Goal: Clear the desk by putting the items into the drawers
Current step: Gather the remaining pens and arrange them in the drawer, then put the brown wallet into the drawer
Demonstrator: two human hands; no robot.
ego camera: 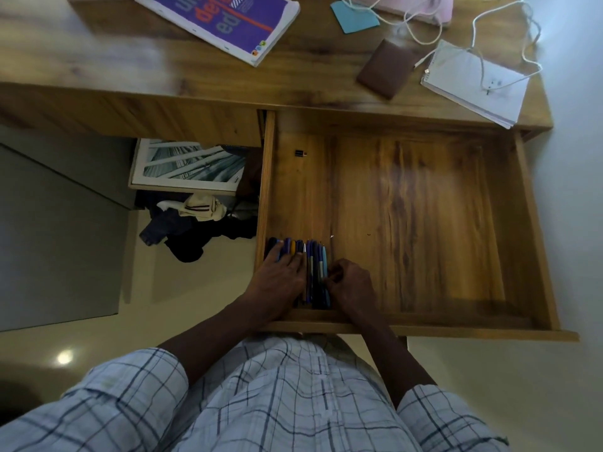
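The pens (315, 275) lie side by side in a tight row, mostly dark blue and purple barrels with one orange-yellow, a couple with silver-grey sections and a light-blue one at the right edge. Their tips point toward the back. They sit in the front left corner of the open wooden drawer (424, 223), against its left wall and front board.

The left hand (280, 282) rests flat on the left part of the row, fingers straight and spread over the barrels. The right hand (352, 285) sits just beside the light-blue pen with its fingers curled against it; whether it actually grips a pen cannot be told. A small black object (300, 154) lies alone near the drawer's back left.

On the desk (163, 70) above lie a purple book (222, 21), a blue paper slip (354, 17), a brown wallet (386, 68) and a white notepad (473, 83) with a white cable (473, 31) trailing across it. Below the desk, left of the drawer, are a framed print (192, 166) and a heap of clothes (192, 223).
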